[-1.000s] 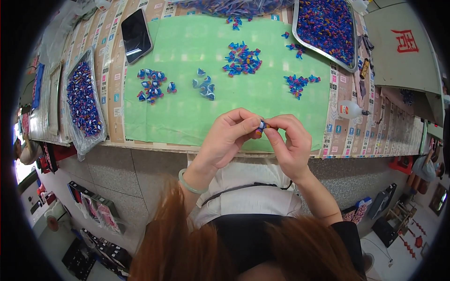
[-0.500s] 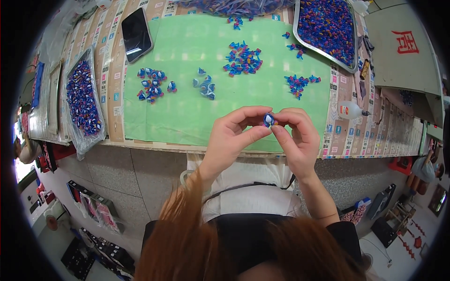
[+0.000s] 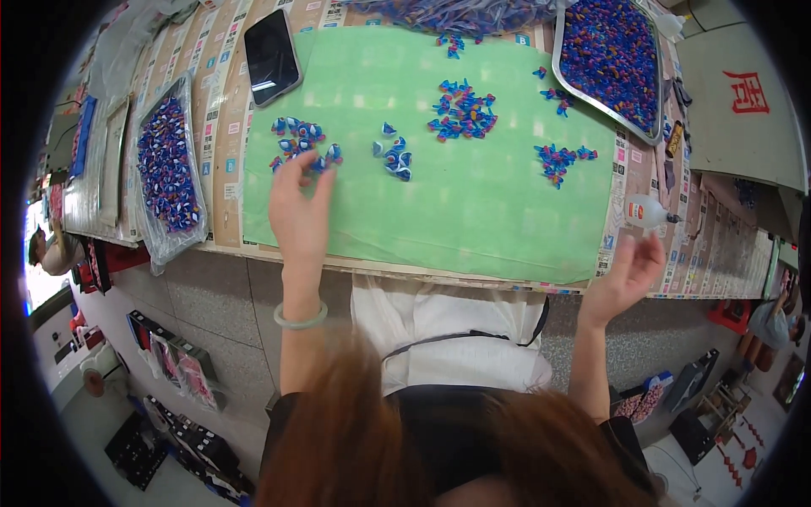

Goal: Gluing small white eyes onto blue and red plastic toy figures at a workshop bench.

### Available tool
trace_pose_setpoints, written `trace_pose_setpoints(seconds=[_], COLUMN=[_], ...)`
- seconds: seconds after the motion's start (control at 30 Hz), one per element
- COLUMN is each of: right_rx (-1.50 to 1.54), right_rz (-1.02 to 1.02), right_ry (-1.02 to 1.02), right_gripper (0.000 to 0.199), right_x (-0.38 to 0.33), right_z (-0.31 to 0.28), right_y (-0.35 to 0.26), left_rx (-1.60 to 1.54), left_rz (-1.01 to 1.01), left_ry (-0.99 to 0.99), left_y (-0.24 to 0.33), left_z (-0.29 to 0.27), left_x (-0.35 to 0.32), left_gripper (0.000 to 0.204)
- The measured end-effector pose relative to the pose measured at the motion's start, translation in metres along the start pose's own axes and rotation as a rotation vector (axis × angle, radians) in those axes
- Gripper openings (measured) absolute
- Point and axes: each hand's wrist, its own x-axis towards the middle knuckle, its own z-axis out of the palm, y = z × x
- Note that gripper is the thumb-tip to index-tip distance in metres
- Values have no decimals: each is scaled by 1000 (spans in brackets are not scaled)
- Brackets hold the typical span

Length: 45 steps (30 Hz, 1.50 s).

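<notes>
My left hand (image 3: 297, 207) reaches over the left cluster of small blue-and-white plastic pieces with red ends (image 3: 306, 131). Its thumb and fingers are apart, with a blue piece (image 3: 318, 163) at the tips; the bent fingers hide part of the cluster. My right hand (image 3: 627, 279) is by the front edge of the table, palm up with the fingers loosely spread and nothing in it. Just beyond those fingers lies a small white squeeze bottle (image 3: 645, 211) with a dark nozzle tip. A few blue-and-white shells (image 3: 395, 159) sit mid-left on the green sheet (image 3: 456, 224).
Blue-and-red pieces lie in a middle pile (image 3: 463, 114) and a right pile (image 3: 559, 162). A metal tray (image 3: 610, 122) of similar pieces stands at back right, a bagged tray (image 3: 198, 221) at left. A phone (image 3: 272, 59) and a large plastic bag (image 3: 456, 13) are at the back.
My hands have parted from the piece they held together. The left moved to the left cluster, the right towards the squeeze bottle. The whole view has shifted slightly.
</notes>
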Motion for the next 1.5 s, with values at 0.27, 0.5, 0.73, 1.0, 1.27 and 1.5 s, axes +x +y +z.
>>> trace_pose_setpoints(seconds=[0.27,0.5,0.73,1.0,1.27,1.5], right_rx=[-145,48,543,478,235,173], right_rz=[34,225,469,472,-43,20], right_ry=[3,-72,-269,-625,-610,-618], right_gripper=[46,29,36,36,34,33], right_x=[40,60,22,-5,-8,-10], right_z=[-7,-12,12,25,26,25], right_y=[38,53,-32,-59,-63,-61], left_rx=[186,88,-1224,-1626,-1654,-1657], left_rz=[215,246,-428,-802,-848,-854], left_ry=[26,5,-524,-772,-781,-789], left_y=[20,26,60,61,56,56], left_z=[39,45,39,56,59,62], left_x=[6,1,-32,-46,-50,-51], left_gripper=[15,17,20,26,25,24])
